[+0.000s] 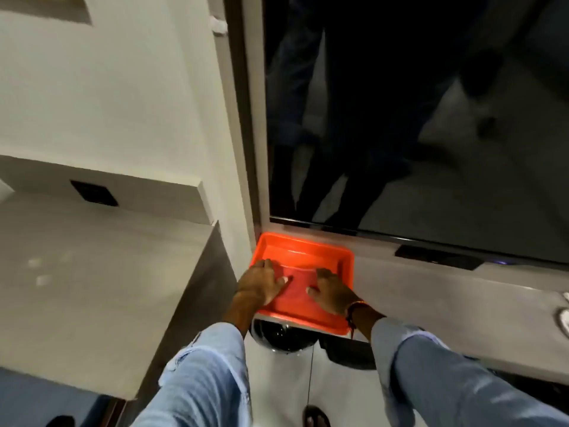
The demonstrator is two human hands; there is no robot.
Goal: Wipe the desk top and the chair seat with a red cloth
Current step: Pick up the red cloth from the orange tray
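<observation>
Head view, lower centre of frame: your left hand (264,282) and right hand (331,291) lie flat, fingers spread, on the red cloth (297,288) inside the orange tray (303,241); cloth directly beneath both, equally near.

A grey desk (431,291) carries an orange tray (346,260) at its left end, just below the dark screen (431,118).
</observation>
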